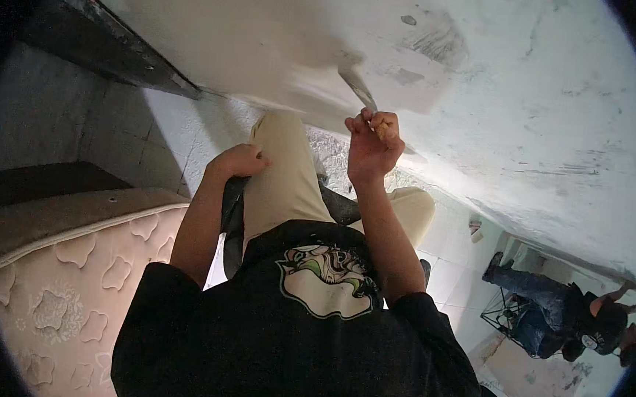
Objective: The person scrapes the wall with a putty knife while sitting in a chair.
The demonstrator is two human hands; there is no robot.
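Observation:
My right hand [377, 145] is raised in front of the white wall [533, 81], its fingers closed round a putty knife. The thin blade of the putty knife [358, 87] points up and to the left, its far end at the wall beside a small grey-brown mark. Its handle is hidden in my fingers. My left hand [239, 161] rests on my left thigh, by the knee of my light trousers [283, 174]. Its fingers are curled, with a small dark spot at their tips; whether they hold anything is not clear.
A quilted pink mattress [82, 300] stands at the lower left. A dark frame edge [123, 34] runs along the upper left. To the far right, another person [561, 311] sits on a folding stool near the wall. Grey patches [436, 41] mark the wall.

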